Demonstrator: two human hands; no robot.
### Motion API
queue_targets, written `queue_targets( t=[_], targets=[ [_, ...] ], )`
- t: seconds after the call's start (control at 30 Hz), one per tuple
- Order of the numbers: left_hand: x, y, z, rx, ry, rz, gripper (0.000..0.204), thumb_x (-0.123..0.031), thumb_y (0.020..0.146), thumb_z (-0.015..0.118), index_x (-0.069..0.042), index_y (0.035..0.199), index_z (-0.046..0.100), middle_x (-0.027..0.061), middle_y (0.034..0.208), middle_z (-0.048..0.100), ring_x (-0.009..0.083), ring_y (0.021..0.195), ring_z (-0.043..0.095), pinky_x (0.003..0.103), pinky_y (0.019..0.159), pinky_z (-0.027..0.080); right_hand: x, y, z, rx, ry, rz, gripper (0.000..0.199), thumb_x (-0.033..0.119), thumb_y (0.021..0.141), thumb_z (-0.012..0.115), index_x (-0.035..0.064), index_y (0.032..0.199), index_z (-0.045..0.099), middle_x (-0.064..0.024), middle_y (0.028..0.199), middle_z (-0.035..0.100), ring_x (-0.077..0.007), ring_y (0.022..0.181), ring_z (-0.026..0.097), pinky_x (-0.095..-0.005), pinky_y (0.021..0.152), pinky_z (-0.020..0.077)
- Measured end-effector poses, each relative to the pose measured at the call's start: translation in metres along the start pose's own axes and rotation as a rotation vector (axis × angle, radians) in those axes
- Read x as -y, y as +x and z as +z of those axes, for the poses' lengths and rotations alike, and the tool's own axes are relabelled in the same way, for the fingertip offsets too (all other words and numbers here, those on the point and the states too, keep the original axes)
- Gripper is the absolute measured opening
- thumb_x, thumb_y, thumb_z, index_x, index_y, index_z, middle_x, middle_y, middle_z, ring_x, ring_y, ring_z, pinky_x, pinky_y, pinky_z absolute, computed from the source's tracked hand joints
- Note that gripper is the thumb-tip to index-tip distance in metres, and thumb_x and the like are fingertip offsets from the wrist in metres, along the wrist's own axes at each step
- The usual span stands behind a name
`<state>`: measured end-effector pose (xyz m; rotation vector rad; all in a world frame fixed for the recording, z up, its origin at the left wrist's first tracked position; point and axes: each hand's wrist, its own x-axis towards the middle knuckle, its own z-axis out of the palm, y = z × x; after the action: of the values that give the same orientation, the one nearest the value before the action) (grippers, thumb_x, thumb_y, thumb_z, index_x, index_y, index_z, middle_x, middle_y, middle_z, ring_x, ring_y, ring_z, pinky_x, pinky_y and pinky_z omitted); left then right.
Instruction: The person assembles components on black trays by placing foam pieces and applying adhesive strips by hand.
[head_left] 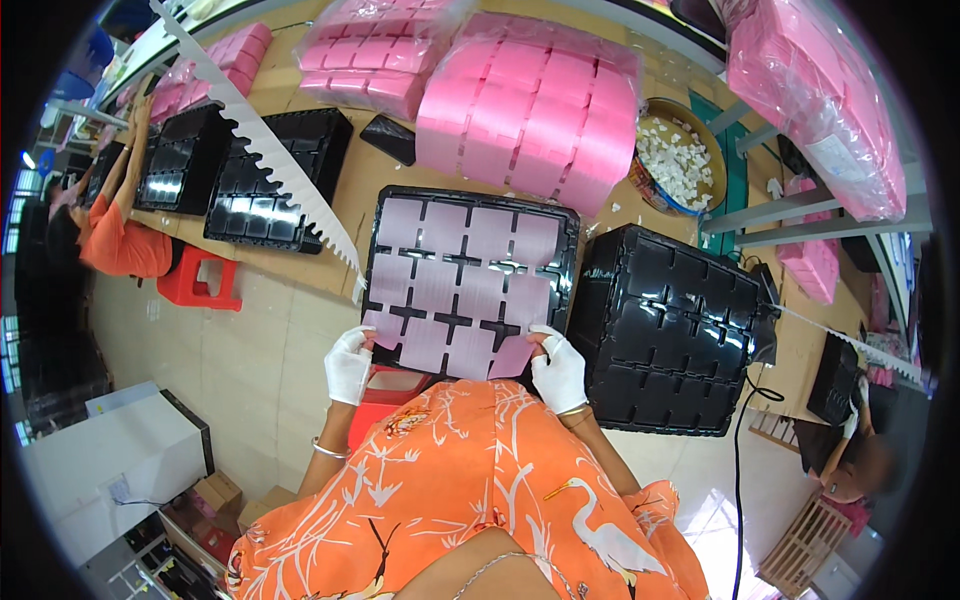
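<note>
A thin light-purple sheet (432,285) with cross-shaped cutouts lies over a black plastic tray (551,205) in front of me. My left hand (348,366), in a white fingertip-less glove, pinches the sheet's near left corner flap. The near right corner flap, tilted up off the tray, is between the fingers of my right hand (559,370), gloved the same way. Dark tray surface shows through the cutouts and along the right side.
A stack of black trays (665,335) stands at the right. Bundles of pink sheets (525,110) lie behind, beside a round tub of white scraps (678,160). A white toothed strip (265,140) crosses the left. Other people (120,240) sit at both ends, and a cable (738,480) hangs right.
</note>
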<state>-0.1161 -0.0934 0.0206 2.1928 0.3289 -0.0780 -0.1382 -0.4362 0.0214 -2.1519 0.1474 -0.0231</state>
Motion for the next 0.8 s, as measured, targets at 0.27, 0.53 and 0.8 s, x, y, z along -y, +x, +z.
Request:
queue_targets(
  t=[0.27, 0.53, 0.8],
  targets=[
    [0.005, 0.007, 0.019, -0.038, 0.05, 0.13, 0.016, 0.003, 0.083, 0.067, -0.003, 0.097, 0.073, 0.0099, 0.103, 0.073, 0.0225, 0.095, 0.07, 0.031, 0.086, 0.053, -0.001, -0.004, -0.003, 0.02, -0.065, -0.006, 0.018, 0.001, 0.087, 0.06, 0.0034, 0.103, 0.068, -0.0163, 0.118, 0.066, -0.0346, 0.106, 0.065, -0.0371, 0.091, 0.0529],
    [0.01, -0.002, 0.017, -0.027, 0.104, 0.111, 0.02, 0.004, 0.083, 0.064, -0.003, 0.1, 0.073, 0.0096, 0.111, 0.071, 0.0243, 0.1, 0.068, 0.032, 0.09, 0.053, -0.009, -0.002, -0.008, 0.102, -0.134, -0.047, 0.03, -0.008, 0.083, 0.054, 0.0006, 0.109, 0.067, -0.0189, 0.124, 0.064, -0.0365, 0.106, 0.065, -0.0367, 0.091, 0.0527],
    [-0.013, -0.018, 0.003, -0.153, 0.319, 0.233, 0.05, 0.014, 0.071, 0.05, -0.006, 0.113, 0.069, 0.0105, 0.123, 0.066, 0.0302, 0.11, 0.063, 0.036, 0.093, 0.052, 0.068, 0.011, -0.055, 0.415, -0.314, 0.041, 0.045, -0.002, 0.083, 0.056, -0.0015, 0.128, 0.057, -0.0217, 0.148, 0.044, -0.0434, 0.11, 0.061, -0.0432, 0.097, 0.0504]
  ],
)
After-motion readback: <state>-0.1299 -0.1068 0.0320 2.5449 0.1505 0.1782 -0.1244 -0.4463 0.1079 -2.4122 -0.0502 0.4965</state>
